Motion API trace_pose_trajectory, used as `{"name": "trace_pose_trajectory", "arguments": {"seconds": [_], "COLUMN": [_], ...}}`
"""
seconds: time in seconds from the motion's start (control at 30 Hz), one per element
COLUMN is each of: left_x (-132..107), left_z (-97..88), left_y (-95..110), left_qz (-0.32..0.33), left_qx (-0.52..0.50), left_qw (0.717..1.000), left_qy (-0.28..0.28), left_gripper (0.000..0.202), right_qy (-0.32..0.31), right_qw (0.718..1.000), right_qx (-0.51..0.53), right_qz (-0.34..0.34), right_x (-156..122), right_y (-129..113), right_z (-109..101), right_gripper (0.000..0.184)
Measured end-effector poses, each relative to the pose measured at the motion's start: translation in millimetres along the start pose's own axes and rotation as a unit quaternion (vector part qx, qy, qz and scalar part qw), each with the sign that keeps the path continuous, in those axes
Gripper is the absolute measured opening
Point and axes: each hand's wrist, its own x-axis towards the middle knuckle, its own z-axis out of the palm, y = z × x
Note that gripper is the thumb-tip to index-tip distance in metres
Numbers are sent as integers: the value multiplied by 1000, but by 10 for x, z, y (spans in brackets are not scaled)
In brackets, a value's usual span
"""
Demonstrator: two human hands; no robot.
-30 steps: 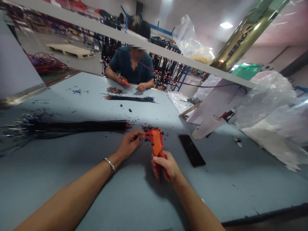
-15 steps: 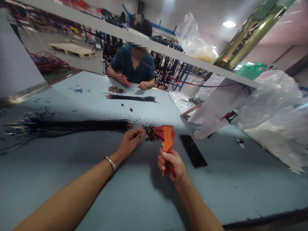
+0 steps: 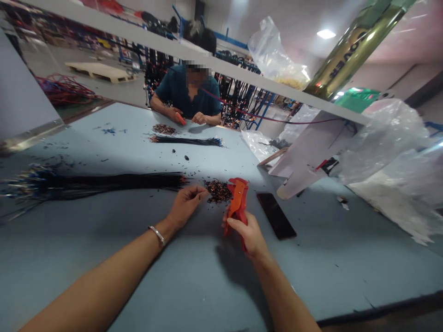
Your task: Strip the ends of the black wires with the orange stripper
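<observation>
Pale blue desk (image 3: 166, 290): long black wire bundle (image 3: 117, 181) lay at left, far ends blurred; wires done versus left uncountable. Right hand (image 3: 246, 230) had its fingers wrapped round a red-and-orange plier-like tool (image 3: 238, 197), bite unclear. Left hand (image 3: 187, 203) sat near, fingers pinched together. Black-and-copper scrap pile (image 3: 218, 191) suggested work well under way. Thin dark wire end (image 3: 206, 190), apparently in that pinch, mostly hidden.

Mid-frame, the left hand (image 3: 187, 203) pinches its fingertips beside a pile of dark scraps (image 3: 218, 191); right of centre, the right hand (image 3: 249, 233) grips orange-and-red pliers (image 3: 238, 196)! A phone (image 3: 276, 215) lies further right, black wires (image 3: 117, 180) stretch left, a co-worker (image 3: 180, 87) sits upper centre.
</observation>
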Motion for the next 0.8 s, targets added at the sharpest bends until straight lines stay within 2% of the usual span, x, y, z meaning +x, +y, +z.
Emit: {"name": "trace_pose_trajectory", "arguments": {"seconds": [0.1, 0.2, 0.3, 0.4, 0.53, 0.8], "left_x": [4, -6, -26, -42, -54, -62], "left_z": [4, 10, 19, 22, 16, 3], "left_y": [-11, -22, -19, -8, 4, 76], "left_qz": [-9, -32, -72, -81, -78, -70], "left_qx": [-7, -40, -89, -114, -122, -77], "left_qw": [1000, 998, 989, 983, 977, 973], "left_qy": [6, -29, -89, -121, -154, -205], "left_gripper": [28, 30, 31, 28, 23, 26], "right_qy": [1, 6, 9, 19, 37, 46], "right_qw": [979, 919, 857, 822, 809, 822], "right_qx": [-183, -344, -449, -494, -506, -486], "right_qz": [-93, -191, -252, -281, -296, -293], "right_x": [-18, -26, -11, 17, 39, 58], "right_y": [-15, 51, 167, 249, 265, 280], "right_z": [14, 45, 65, 60, 40, 20], "right_gripper": [21, 30, 41, 44, 43, 45]}}
